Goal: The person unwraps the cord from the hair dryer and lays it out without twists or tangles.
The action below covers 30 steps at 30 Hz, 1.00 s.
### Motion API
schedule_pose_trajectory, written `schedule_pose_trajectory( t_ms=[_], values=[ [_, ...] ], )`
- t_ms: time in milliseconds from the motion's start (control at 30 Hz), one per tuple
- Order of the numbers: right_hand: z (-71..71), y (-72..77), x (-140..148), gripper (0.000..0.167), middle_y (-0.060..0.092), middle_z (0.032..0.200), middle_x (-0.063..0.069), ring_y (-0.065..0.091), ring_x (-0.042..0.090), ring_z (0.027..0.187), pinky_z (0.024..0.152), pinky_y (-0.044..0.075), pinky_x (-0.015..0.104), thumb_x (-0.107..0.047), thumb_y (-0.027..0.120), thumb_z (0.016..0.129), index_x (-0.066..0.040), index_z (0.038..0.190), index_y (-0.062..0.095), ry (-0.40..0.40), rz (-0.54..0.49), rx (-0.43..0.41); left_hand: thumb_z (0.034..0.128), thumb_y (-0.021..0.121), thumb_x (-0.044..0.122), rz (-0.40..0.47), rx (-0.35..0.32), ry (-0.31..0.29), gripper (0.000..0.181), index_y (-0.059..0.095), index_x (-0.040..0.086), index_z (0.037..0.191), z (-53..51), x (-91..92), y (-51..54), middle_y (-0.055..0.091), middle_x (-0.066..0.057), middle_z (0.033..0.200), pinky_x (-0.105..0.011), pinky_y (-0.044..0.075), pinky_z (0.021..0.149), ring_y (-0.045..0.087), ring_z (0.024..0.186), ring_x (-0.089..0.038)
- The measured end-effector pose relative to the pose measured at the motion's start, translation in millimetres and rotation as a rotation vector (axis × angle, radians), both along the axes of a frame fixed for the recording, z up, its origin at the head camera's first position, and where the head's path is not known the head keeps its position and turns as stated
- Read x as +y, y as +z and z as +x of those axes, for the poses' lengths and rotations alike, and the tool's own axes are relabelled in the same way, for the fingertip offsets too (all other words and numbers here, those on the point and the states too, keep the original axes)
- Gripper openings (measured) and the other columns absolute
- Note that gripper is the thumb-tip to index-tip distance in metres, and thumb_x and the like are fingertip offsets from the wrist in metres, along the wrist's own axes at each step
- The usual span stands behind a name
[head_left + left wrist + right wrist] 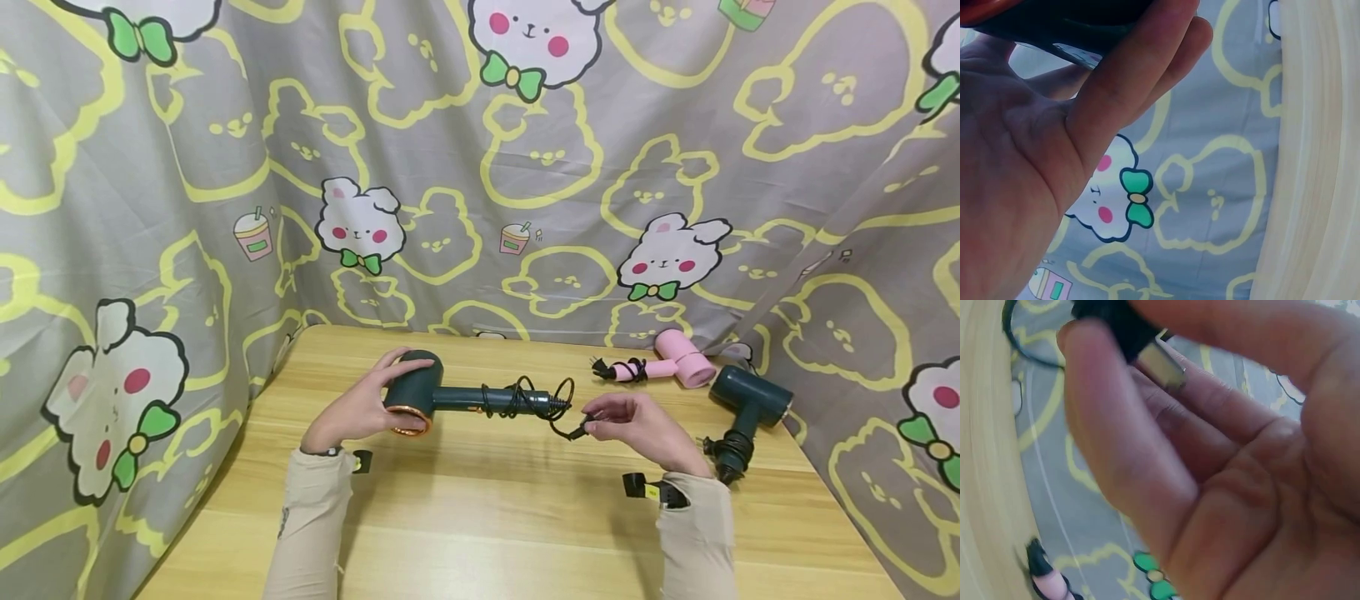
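Observation:
My left hand (358, 407) grips the head of a dark green hair dryer (457, 398) with a copper-coloured rim. Its handle points right and lies about level, seemingly just above the tabletop. A black cord (517, 398) winds loosely round the handle's end. At the cord's free end, my right hand (637, 425) pinches the black plug (1119, 325) between thumb and fingers. A flat metal prong (1161, 365) shows below the plug in the right wrist view. In the left wrist view, the left fingers (1141, 69) reach round the dryer's dark body, most of which is out of frame.
A pink hair dryer (652, 368) lies at the back right of the wooden table (450, 517), its cord wrapped round the handle. Beside it, near the right edge, lies another dark green dryer (750, 404) with its cord bundled. A patterned curtain (442, 183) encloses the back and sides.

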State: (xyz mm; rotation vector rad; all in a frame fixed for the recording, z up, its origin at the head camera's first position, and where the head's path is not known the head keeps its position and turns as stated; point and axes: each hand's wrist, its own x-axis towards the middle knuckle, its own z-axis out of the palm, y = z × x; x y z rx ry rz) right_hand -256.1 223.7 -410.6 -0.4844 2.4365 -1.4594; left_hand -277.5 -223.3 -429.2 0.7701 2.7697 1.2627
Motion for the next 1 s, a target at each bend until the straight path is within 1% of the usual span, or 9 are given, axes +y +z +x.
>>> schedule_pose_trajectory(
  t_ms=[167, 333, 500, 567, 633, 800, 867, 1000],
  values=[
    [0.0, 1.6, -0.2, 0.035, 0.072, 0.110, 0.026, 0.076, 0.017, 0.085, 0.079, 0.063, 0.035, -0.006, 0.070, 0.097, 0.011, 0.126, 0.063, -0.086, -0.036, 0.029, 0.0725, 0.095, 0.037, 0.003, -0.004, -0.005, 0.089, 0.052, 0.036, 0.150, 0.1, 0.3, 0.8, 0.024, -0.013, 0.168, -0.063, 0.046, 0.104, 0.046, 0.139, -0.049],
    [-0.6, 2.9, -2.8, 0.034, 0.073, 0.107, 0.025, 0.075, 0.012, 0.083, 0.078, 0.062, 0.031, -0.006, 0.070, 0.097, 0.008, 0.128, 0.064, -0.187, -0.035, 0.094, 0.0715, 0.096, 0.036, 0.007, -0.006, -0.006, 0.089, 0.053, 0.037, 0.150, -0.2, 0.9, 0.7, 0.025, -0.011, 0.168, -0.063, 0.046, 0.105, 0.047, 0.139, -0.047],
    [-1.6, 2.2, -5.4, 0.032, 0.072, 0.111, 0.029, 0.075, 0.008, 0.082, 0.079, 0.062, 0.029, -0.003, 0.070, 0.096, 0.008, 0.125, 0.065, -0.279, -0.095, 0.158, 0.0717, 0.096, 0.035, 0.012, -0.005, -0.010, 0.089, 0.053, 0.036, 0.150, -0.5, 0.9, 0.7, 0.025, -0.012, 0.168, -0.064, 0.045, 0.105, 0.046, 0.139, -0.048],
    [-1.6, 2.3, -6.5, 0.031, 0.072, 0.112, 0.029, 0.075, 0.009, 0.083, 0.078, 0.062, 0.027, -0.005, 0.071, 0.096, 0.007, 0.124, 0.066, -0.312, -0.119, 0.179, 0.0720, 0.096, 0.036, 0.009, -0.007, -0.008, 0.089, 0.052, 0.036, 0.150, -0.4, 0.5, 0.6, 0.024, -0.012, 0.168, -0.064, 0.045, 0.106, 0.046, 0.140, -0.048],
    [-1.0, 2.9, -7.3, 0.032, 0.073, 0.110, 0.025, 0.075, 0.009, 0.083, 0.079, 0.062, 0.026, -0.008, 0.072, 0.096, 0.006, 0.125, 0.066, -0.346, -0.142, 0.194, 0.0718, 0.096, 0.036, 0.005, -0.012, -0.002, 0.089, 0.053, 0.038, 0.150, -0.3, 0.4, 0.2, 0.024, -0.011, 0.169, -0.064, 0.045, 0.106, 0.045, 0.140, -0.048],
    [0.0, 5.1, -9.0, 0.036, 0.077, 0.095, -0.003, 0.076, 0.010, 0.080, 0.077, 0.061, 0.023, -0.017, 0.075, 0.096, 0.006, 0.122, 0.068, -0.437, -0.208, 0.250, 0.0725, 0.095, 0.038, 0.002, -0.009, -0.008, 0.089, 0.052, 0.038, 0.150, -0.6, 0.2, -1.1, 0.025, -0.009, 0.168, -0.063, 0.045, 0.106, 0.046, 0.140, -0.047],
    [-0.5, 6.1, -10.3, 0.036, 0.077, 0.091, -0.009, 0.076, 0.010, 0.079, 0.077, 0.061, 0.023, -0.020, 0.076, 0.096, 0.007, 0.120, 0.068, -0.473, -0.253, 0.271, 0.0726, 0.095, 0.038, 0.005, -0.008, -0.012, 0.089, 0.052, 0.038, 0.150, -0.8, 0.5, -1.3, 0.025, -0.009, 0.168, -0.062, 0.045, 0.106, 0.047, 0.140, -0.046],
    [-1.7, 7.6, -14.2, 0.034, 0.078, 0.089, -0.008, 0.077, 0.010, 0.077, 0.075, 0.061, 0.023, -0.020, 0.077, 0.095, 0.007, 0.114, 0.069, -0.532, -0.358, 0.291, 0.0726, 0.095, 0.038, 0.011, -0.008, -0.021, 0.089, 0.052, 0.037, 0.150, -1.0, 1.3, -0.6, 0.025, -0.008, 0.168, -0.061, 0.045, 0.107, 0.046, 0.140, -0.045]
  ],
)
